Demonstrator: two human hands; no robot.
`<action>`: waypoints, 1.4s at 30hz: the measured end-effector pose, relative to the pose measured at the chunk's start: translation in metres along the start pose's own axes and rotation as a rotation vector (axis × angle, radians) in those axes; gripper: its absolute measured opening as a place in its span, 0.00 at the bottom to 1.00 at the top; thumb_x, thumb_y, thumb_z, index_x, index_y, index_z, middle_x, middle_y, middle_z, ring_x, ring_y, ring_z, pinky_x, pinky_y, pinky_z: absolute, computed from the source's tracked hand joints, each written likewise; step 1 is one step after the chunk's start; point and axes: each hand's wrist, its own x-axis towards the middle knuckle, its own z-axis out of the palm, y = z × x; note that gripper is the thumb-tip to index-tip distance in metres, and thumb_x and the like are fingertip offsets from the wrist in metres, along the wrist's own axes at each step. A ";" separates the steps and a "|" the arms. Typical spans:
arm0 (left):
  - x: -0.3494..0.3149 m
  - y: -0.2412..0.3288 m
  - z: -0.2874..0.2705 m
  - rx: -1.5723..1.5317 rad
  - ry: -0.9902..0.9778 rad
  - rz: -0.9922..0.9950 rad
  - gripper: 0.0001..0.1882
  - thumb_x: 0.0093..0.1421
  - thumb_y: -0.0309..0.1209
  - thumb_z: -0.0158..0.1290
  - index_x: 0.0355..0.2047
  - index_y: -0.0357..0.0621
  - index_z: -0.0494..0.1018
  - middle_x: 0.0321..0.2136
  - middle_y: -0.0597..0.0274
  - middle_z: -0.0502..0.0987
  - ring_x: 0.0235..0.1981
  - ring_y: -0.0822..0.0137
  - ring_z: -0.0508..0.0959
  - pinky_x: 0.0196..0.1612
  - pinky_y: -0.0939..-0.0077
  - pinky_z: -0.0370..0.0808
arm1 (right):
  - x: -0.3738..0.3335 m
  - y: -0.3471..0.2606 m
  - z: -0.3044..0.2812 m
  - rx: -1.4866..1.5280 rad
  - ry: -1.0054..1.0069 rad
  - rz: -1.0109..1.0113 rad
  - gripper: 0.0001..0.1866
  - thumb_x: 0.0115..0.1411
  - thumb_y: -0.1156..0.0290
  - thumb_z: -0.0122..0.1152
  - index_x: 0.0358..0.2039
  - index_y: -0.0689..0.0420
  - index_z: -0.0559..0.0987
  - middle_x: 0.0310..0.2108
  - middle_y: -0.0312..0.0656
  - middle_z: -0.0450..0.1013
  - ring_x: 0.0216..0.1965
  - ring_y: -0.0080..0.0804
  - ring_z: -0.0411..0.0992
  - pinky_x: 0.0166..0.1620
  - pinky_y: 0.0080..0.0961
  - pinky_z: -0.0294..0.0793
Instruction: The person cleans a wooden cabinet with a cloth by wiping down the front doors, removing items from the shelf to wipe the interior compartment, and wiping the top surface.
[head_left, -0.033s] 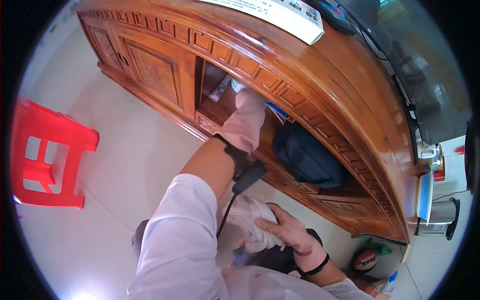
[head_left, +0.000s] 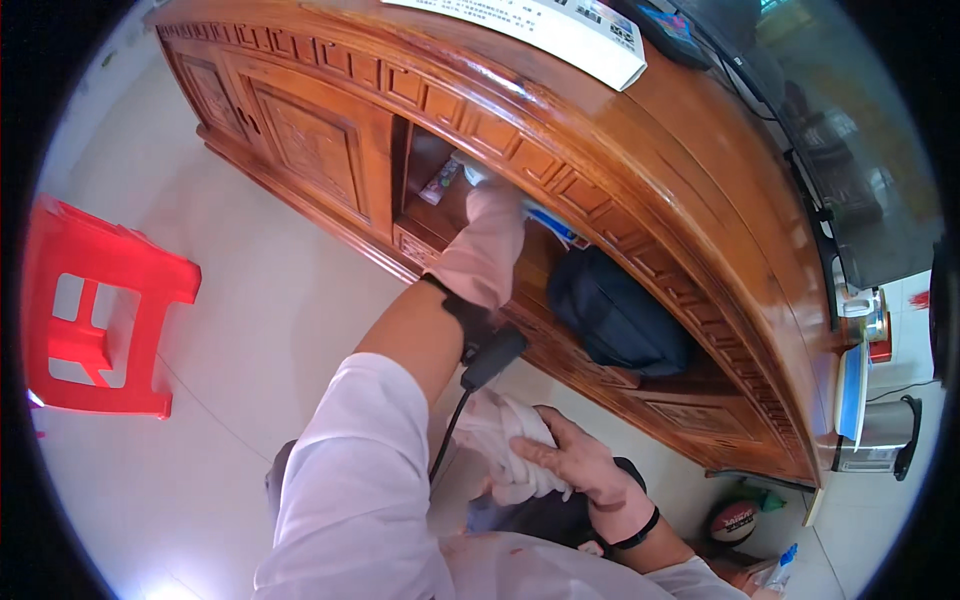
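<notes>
My left hand [head_left: 490,235] reaches into the open compartment of a carved wooden cabinet [head_left: 310,125]. Its fingers are hidden behind the upper edge, so I cannot tell whether they hold anything. Beside it inside are a whitish object [head_left: 477,172], partly covered, and a small patterned box or tube [head_left: 440,180]. A dark device [head_left: 495,355] with a cable is strapped at my left wrist. Low in front of my body, my right hand [head_left: 570,455] is closed on a bunched white cloth [head_left: 505,450], thumb on top.
A dark blue bag [head_left: 615,310] and a blue-and-white flat item [head_left: 556,227] share the compartment. On the cabinet top lie a long white box [head_left: 540,35] and a dark screen [head_left: 850,150]. A red plastic stool [head_left: 110,300] stands left; a ball [head_left: 733,521] lies lower right.
My left hand has shifted slightly inside the compartment, and its forearm has moved a little left. The right hand keeps its grip on the cloth.
</notes>
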 end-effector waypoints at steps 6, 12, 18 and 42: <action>-0.041 0.028 -0.069 0.137 -0.110 0.011 0.20 0.57 0.28 0.58 0.50 0.44 0.70 0.45 0.66 0.77 0.47 0.65 0.75 0.44 0.66 0.75 | 0.012 0.003 -0.002 -0.113 -0.064 -0.062 0.33 0.60 0.54 0.62 0.56 0.63 0.66 0.49 0.49 0.71 0.50 0.33 0.69 0.54 0.25 0.65; -0.076 0.086 -0.142 0.579 -0.359 0.003 0.16 0.55 0.28 0.61 0.44 0.36 0.75 0.38 0.58 0.80 0.36 0.65 0.79 0.41 0.70 0.77 | 0.023 -0.007 0.000 -0.256 -0.049 -0.080 0.34 0.59 0.50 0.61 0.55 0.63 0.67 0.50 0.52 0.71 0.52 0.38 0.68 0.56 0.28 0.64; -0.140 0.208 -0.198 0.896 -0.594 -0.006 0.21 0.52 0.24 0.60 0.47 0.31 0.73 0.41 0.56 0.79 0.38 0.66 0.80 0.44 0.72 0.76 | 0.036 -0.007 -0.001 -0.303 -0.123 -0.100 0.36 0.58 0.48 0.62 0.57 0.62 0.66 0.52 0.54 0.70 0.53 0.41 0.69 0.56 0.29 0.65; -0.209 0.257 -0.045 1.243 -0.074 0.841 0.16 0.66 0.35 0.45 0.48 0.36 0.70 0.34 0.54 0.78 0.33 0.62 0.78 0.35 0.76 0.78 | 0.043 -0.011 0.007 -0.206 -0.091 -0.073 0.34 0.58 0.52 0.64 0.56 0.62 0.67 0.48 0.48 0.72 0.51 0.33 0.69 0.53 0.27 0.68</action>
